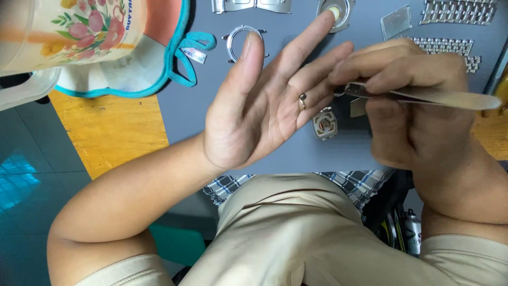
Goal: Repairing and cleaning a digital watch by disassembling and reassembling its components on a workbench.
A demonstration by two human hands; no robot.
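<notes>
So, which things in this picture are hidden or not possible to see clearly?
All in the head view:
- Tips of the tweezers: covered by the right hand and the fingers of the left hand, so anything gripped is unseen.
- Watch movement: partly behind the left fingers, its details too small.
- Floral container: cut by the top edge.
- Metal bracelet: cut by the top edge.
- Dark thing beneath the right hand: mostly hidden.
</notes>
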